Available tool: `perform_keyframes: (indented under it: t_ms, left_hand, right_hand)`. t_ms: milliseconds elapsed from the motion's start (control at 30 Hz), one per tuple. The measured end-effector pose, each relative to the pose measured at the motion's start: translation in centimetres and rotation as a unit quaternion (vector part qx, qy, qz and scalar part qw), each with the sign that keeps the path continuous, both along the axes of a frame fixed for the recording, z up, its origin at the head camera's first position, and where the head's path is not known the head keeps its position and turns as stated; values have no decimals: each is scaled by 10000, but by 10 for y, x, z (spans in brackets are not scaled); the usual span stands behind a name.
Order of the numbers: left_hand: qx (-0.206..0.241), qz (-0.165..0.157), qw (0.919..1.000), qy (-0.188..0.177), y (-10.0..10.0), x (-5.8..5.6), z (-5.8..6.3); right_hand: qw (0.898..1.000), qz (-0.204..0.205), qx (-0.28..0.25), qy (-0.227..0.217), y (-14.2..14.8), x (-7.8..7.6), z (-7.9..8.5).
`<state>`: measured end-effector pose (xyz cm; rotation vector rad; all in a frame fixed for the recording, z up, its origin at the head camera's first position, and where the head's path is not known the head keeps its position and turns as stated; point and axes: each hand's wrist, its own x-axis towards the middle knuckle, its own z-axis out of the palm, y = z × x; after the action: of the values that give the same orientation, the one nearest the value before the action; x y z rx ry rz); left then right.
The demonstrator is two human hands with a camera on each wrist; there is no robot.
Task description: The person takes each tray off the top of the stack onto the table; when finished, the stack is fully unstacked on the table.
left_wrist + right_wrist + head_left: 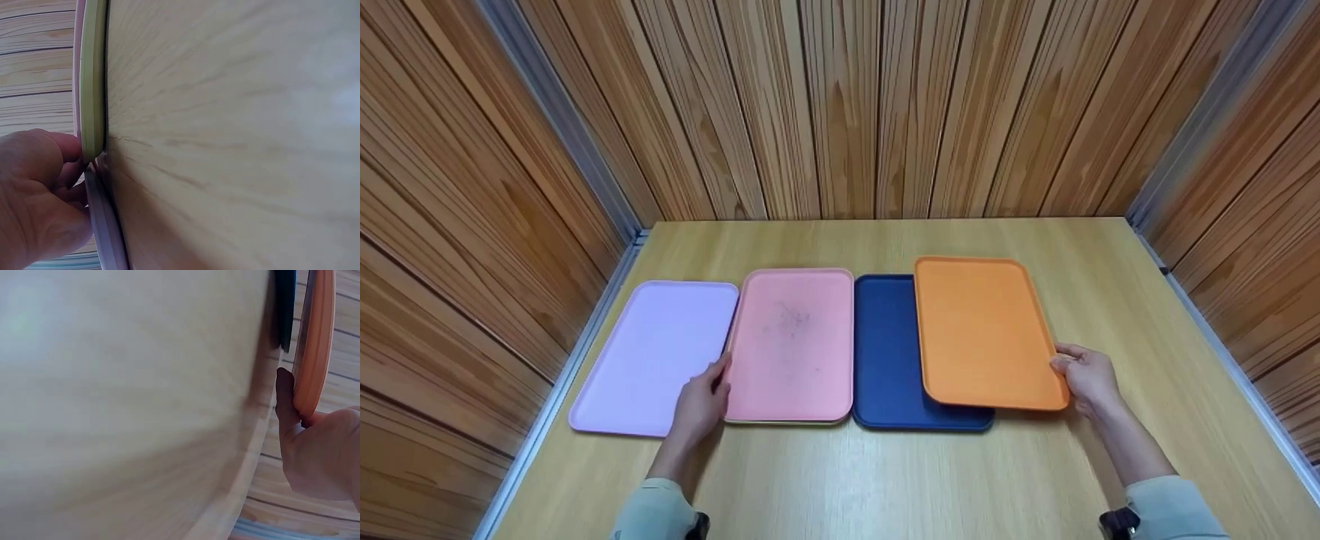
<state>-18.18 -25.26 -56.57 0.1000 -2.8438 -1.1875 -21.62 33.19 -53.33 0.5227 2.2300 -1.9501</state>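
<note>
My right hand [1089, 377] pinches the right edge of an orange tray [986, 330]. In the right wrist view, fingers [286, 396] lie under its rim. The orange tray is raised, overlapping the right part of a dark blue tray [885, 352] on the table. My left hand [701, 399] touches the left edge of a pink tray [793, 345], beside the gap to a lavender tray [660, 352]. A light green tray [93, 84] lies directly under the pink one. Some left fingertips are hidden behind the tray edges.
The trays lie side by side on a light wooden table [855, 487]. Wood-panelled walls [840, 112] stand at the back and both sides, with grey metal strips [577, 127] along the corners. Dark scuff marks show on the pink tray.
</note>
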Motion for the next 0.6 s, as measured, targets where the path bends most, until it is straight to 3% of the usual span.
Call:
perform_keyframes:
  t_ms: [233, 433, 600]
  left_hand:
    - [-33, -88, 9999, 127, 0, -1, 0]
    - [-12, -23, 10000, -76, 0, -1, 0]
    - [-23, -30, 10000, 4, -2, -1, -1]
  right_hand:
    - [9993, -2, 366, -15, 22, 5, -7]
    - [9969, 4, 774, -167, 40, 10, -12]
    - [9972, -11, 713, -212, 54, 13, -11]
